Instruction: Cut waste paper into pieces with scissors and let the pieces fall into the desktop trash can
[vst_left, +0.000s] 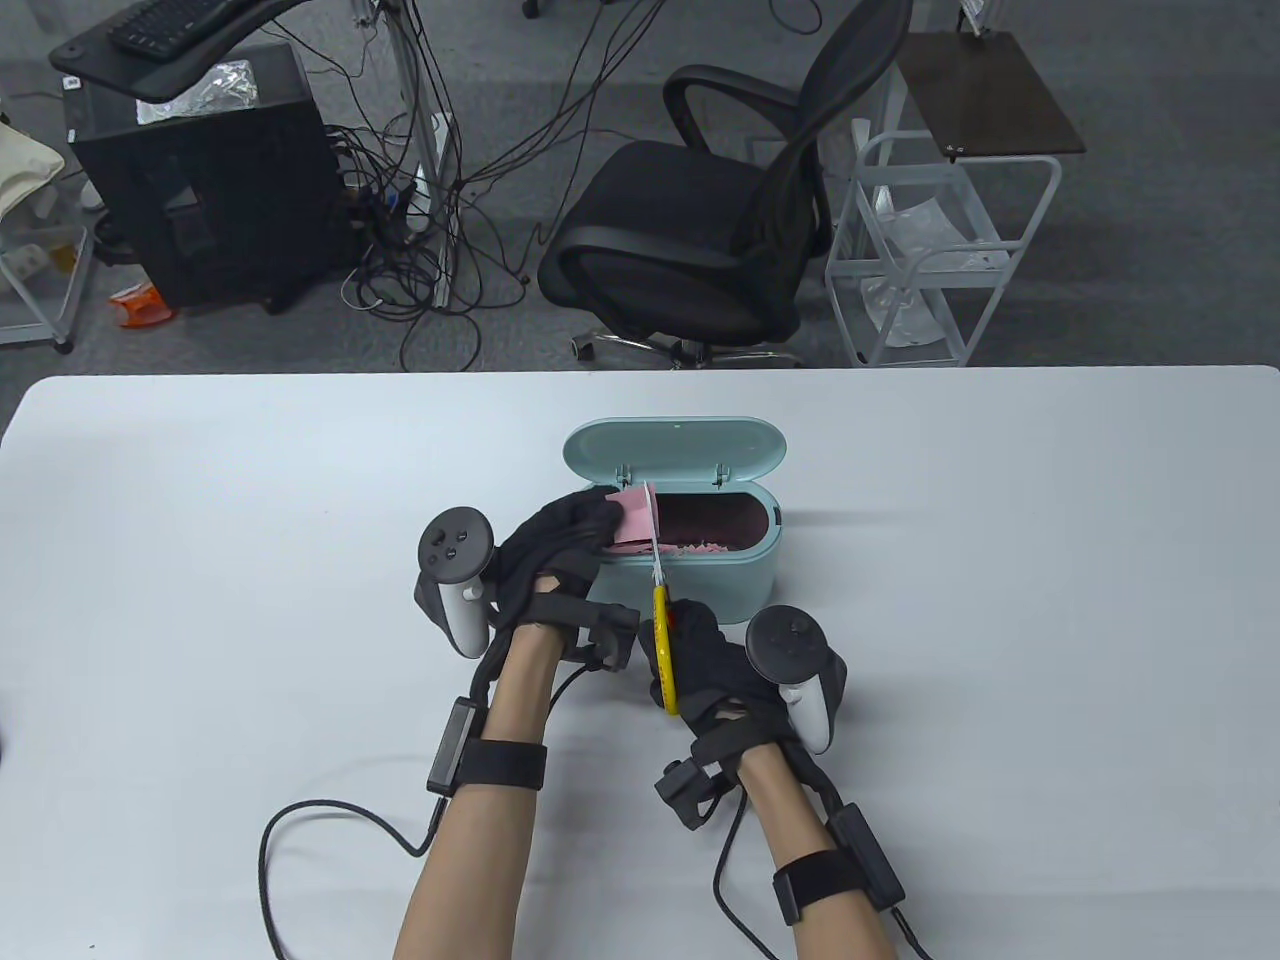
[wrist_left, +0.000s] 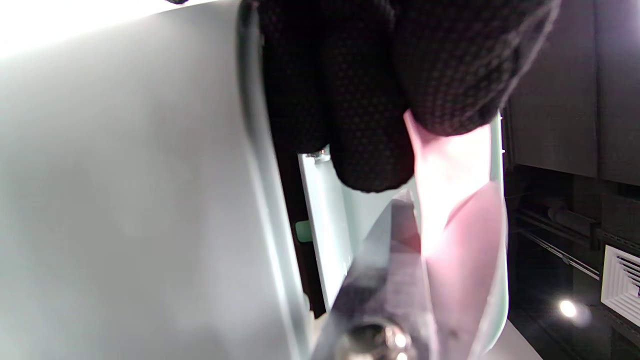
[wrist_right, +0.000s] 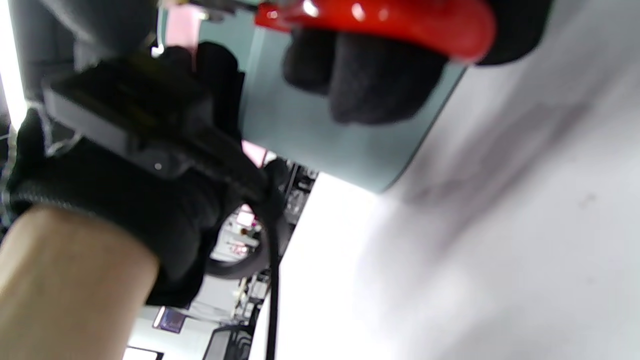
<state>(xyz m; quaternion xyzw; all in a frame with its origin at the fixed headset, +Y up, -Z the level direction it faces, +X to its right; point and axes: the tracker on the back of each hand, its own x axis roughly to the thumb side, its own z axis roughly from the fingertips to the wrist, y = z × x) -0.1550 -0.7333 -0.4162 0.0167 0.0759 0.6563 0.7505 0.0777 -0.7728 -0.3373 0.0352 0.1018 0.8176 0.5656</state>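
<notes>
A pale teal desktop trash can (vst_left: 700, 580) stands mid-table with its lid (vst_left: 675, 448) tipped back. Pink paper scraps (vst_left: 700, 549) lie inside. My left hand (vst_left: 565, 545) pinches a pink sheet of paper (vst_left: 633, 517) over the can's left end; the paper (wrist_left: 455, 220) hangs below my fingertips (wrist_left: 370, 155) in the left wrist view. My right hand (vst_left: 700, 665) grips yellow-handled scissors (vst_left: 661, 640), whose blades (vst_left: 655, 530) reach over the can's front rim into the paper. A red handle loop (wrist_right: 400, 22) sits over my curled fingers (wrist_right: 360, 80), with the can's wall (wrist_right: 300, 135) behind.
The white table (vst_left: 1000, 600) stretches wide on both sides of the can. Glove cables (vst_left: 330, 820) trail on the table near my forearms. Beyond the far edge stand an office chair (vst_left: 720, 230), a white cart (vst_left: 940, 250) and a black computer case (vst_left: 200, 170).
</notes>
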